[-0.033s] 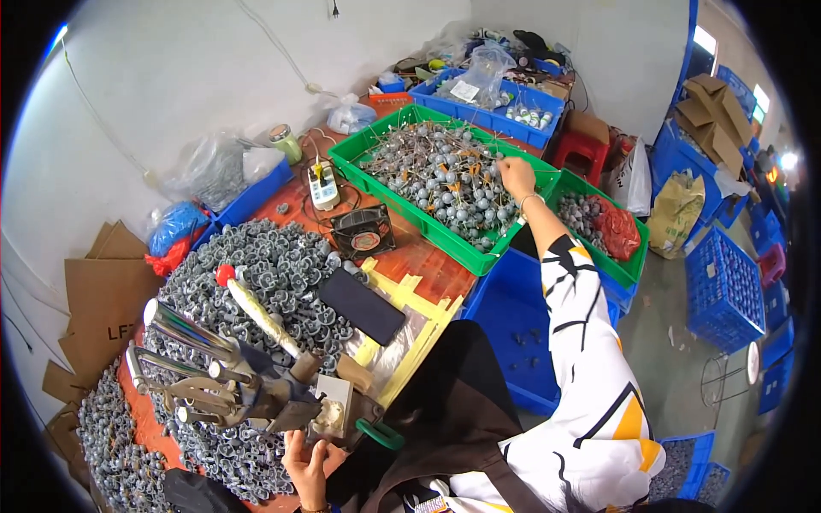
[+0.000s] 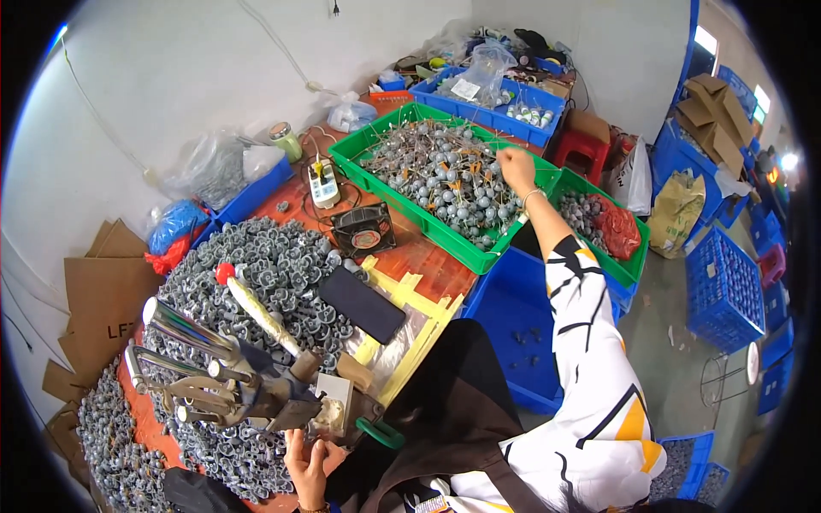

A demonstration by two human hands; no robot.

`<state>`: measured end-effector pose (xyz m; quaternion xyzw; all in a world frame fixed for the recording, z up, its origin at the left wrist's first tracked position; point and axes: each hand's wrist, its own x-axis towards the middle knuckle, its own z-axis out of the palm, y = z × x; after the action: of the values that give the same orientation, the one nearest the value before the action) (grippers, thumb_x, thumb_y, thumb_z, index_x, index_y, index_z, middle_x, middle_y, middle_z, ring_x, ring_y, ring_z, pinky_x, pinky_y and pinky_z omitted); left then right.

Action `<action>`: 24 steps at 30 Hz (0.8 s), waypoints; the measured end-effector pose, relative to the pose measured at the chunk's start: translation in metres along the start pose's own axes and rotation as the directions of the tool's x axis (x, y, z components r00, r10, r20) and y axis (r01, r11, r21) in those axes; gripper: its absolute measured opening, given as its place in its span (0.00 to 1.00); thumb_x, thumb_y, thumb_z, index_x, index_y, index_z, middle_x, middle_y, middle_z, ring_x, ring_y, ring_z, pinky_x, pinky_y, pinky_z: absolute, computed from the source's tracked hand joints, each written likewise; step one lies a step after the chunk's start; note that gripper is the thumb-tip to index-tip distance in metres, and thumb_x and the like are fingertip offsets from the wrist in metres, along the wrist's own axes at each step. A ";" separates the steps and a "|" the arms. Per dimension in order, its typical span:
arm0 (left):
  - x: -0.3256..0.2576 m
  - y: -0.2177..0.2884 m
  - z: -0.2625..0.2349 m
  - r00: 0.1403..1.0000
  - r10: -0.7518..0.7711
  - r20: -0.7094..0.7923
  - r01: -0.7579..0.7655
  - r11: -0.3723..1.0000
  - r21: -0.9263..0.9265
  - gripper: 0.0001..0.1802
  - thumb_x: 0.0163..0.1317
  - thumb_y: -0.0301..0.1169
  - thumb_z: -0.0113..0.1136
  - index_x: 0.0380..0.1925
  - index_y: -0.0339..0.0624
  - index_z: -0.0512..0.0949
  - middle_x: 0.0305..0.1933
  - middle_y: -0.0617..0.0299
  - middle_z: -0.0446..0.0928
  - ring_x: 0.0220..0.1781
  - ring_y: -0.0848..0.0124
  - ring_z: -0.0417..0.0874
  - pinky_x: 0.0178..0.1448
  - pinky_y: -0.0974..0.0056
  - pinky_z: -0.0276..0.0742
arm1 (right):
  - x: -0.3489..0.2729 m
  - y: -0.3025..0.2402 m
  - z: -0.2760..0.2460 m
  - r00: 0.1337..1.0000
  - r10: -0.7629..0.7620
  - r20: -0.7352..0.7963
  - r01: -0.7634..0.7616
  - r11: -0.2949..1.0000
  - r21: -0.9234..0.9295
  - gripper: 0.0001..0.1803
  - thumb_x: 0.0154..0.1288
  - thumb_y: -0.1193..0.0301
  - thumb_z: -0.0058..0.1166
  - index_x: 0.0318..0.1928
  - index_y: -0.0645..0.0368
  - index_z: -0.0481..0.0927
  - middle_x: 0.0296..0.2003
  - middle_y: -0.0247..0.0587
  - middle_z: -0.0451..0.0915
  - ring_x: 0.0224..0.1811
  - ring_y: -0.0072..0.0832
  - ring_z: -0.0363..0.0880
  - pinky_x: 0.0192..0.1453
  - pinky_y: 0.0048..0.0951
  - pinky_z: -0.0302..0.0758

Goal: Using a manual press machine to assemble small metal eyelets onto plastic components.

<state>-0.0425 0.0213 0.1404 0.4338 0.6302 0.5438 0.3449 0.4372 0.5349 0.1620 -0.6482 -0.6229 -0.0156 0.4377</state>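
My right hand is stretched over the right side of a green tray, its fingers closed. What it pinches is too small to make out. The tray is heaped with grey ball-shaped parts on thin wire-like stems. Low in the view, my left hand is beside a metal hand press; its curled fingers are apart, with nothing visible between them. The press has a lever with a pale wrapped grip and red knob. Grey clip-shaped plastic parts are piled around it.
A black phone lies by yellow tape. Behind it stand a small fan and a power strip. Right of the big tray, a smaller green tray holds grey parts and a red bag, above a blue bin.
My right hand has shifted very slightly upward and to the right over the tray. The left hand stays in place.
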 end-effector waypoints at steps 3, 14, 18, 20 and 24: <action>0.008 0.003 0.002 0.994 0.042 0.099 -0.046 0.998 0.039 0.20 0.66 0.17 0.50 0.59 0.28 0.69 0.53 0.56 0.72 0.43 0.71 0.82 0.41 0.71 0.76 | 0.024 -0.053 -0.033 1.000 -0.020 -0.008 0.021 0.790 0.613 0.12 0.68 0.66 0.54 0.32 0.63 0.82 0.29 0.36 0.80 0.30 0.29 0.82 0.31 0.32 0.76; 0.022 -0.019 0.035 0.901 0.423 -0.094 -0.281 0.735 0.618 0.19 0.46 0.26 0.73 0.38 0.33 0.79 0.36 0.51 0.76 0.40 0.54 0.73 0.47 0.55 0.70 | 0.035 -0.143 -0.069 0.929 -0.240 0.281 -0.239 0.187 0.953 0.13 0.72 0.70 0.41 0.39 0.65 0.77 0.50 0.57 0.80 0.49 0.44 0.82 0.55 0.43 0.80; 0.031 -0.021 0.041 0.923 0.374 -0.091 -0.185 0.638 0.748 0.18 0.45 0.35 0.75 0.30 0.34 0.79 0.35 0.50 0.76 0.38 0.53 0.71 0.47 0.54 0.68 | 0.006 -0.153 -0.109 0.827 -0.496 0.264 -0.429 -0.252 0.868 0.12 0.70 0.72 0.47 0.43 0.70 0.79 0.51 0.55 0.79 0.56 0.41 0.77 0.68 0.41 0.70; 0.040 -0.025 0.038 0.948 0.298 -0.107 -0.137 0.690 0.710 0.18 0.44 0.35 0.75 0.30 0.34 0.80 0.37 0.49 0.77 0.43 0.53 0.72 0.48 0.55 0.68 | -0.018 -0.170 -0.136 0.852 -0.474 0.223 -0.379 -0.263 0.888 0.10 0.71 0.74 0.49 0.46 0.69 0.79 0.51 0.54 0.79 0.58 0.38 0.77 0.69 0.37 0.70; 0.047 -0.023 0.032 0.971 0.235 -0.035 -0.173 0.799 0.576 0.24 0.46 0.41 0.74 0.32 0.30 0.80 0.49 0.41 0.72 0.52 0.48 0.68 0.58 0.51 0.66 | -0.082 -0.193 -0.164 0.898 -0.439 0.019 -0.114 -0.190 0.975 0.11 0.68 0.80 0.52 0.50 0.63 0.78 0.49 0.47 0.79 0.54 0.33 0.77 0.63 0.30 0.75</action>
<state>-0.0354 0.0759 0.1146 0.5532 0.7301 0.3870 0.1057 0.3463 0.3434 0.3227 0.0173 -0.5579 0.5233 0.6439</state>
